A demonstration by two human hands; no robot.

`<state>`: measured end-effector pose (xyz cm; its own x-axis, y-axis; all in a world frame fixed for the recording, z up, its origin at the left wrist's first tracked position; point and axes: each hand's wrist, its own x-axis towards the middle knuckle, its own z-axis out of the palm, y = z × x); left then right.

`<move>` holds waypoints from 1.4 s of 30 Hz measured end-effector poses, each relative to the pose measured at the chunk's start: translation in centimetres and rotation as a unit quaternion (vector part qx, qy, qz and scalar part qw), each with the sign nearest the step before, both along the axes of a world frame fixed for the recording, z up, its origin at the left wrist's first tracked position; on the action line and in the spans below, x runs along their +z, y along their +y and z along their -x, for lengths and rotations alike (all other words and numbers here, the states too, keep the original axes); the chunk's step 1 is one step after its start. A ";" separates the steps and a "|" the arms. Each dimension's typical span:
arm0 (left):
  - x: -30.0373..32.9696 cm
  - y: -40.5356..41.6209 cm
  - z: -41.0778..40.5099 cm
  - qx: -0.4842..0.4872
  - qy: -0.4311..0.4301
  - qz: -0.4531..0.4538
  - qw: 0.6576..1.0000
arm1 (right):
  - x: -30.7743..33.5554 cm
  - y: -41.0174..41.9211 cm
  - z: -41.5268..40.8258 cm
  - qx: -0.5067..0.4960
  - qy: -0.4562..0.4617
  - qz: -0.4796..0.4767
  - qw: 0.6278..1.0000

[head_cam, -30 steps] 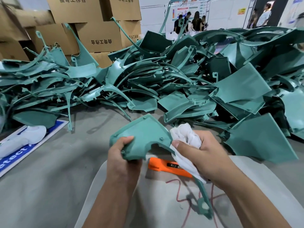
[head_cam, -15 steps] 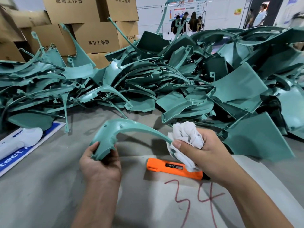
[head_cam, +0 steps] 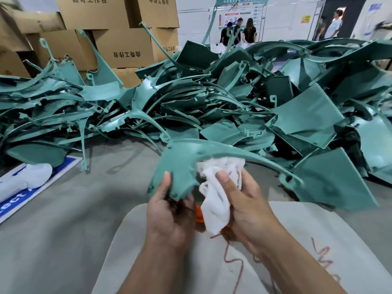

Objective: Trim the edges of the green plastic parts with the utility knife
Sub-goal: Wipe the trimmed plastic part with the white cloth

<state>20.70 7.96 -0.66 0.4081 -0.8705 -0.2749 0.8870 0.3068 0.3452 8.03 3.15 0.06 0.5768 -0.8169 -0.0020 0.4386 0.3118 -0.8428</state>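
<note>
Held up over a pale mat on a grey floor: one curved green plastic part, gripped at its broad lower end by the left hand, thumb pressed on the near face, fingers curled behind. Wadded in the right hand, a white cloth, pinched between thumb and curled fingers and pressed against the inner edge of the part, just right of the left thumb. From there, a thin arm of the part arching away to the right, ending in a small eyelet (blurred). Below the hands, lying on the mat and mostly hidden behind them, an orange utility knife, touched by neither hand. Scrawled across the mat, red marks. Beyond, filling the far side from left to right, a large heap of green plastic parts. Far left, stacked cardboard boxes behind the heap. Near left on the floor, a blue and white sign with something white lying on it. Far right, people standing by a wall board.
</note>
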 end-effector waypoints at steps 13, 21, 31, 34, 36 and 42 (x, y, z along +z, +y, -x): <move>0.5 0.8 -1.0 -0.081 -0.264 -0.064 0.959 | 0.5 -2.2 1.9 -0.106 -0.015 0.115 0.988; -0.1 0.9 -1.2 -0.129 -0.411 -0.102 0.897 | 1.0 -2.3 2.4 -0.146 -0.043 0.096 0.984; -0.3 0.6 -1.5 -0.077 -0.369 -0.116 0.919 | 0.4 -6.1 4.7 -0.410 -0.057 0.087 0.906; -0.3 0.5 -1.4 -0.056 -0.299 -0.090 0.948 | -0.4 -6.1 4.8 -0.481 0.065 0.196 0.852; -0.3 0.6 -1.8 -0.032 -0.254 -0.067 0.964 | -1.0 -5.9 4.6 -0.491 0.156 0.261 0.816; 0.2 0.5 -1.1 -0.009 -0.225 -0.041 0.973 | 0.1 -3.7 2.3 -0.263 0.059 -0.024 0.963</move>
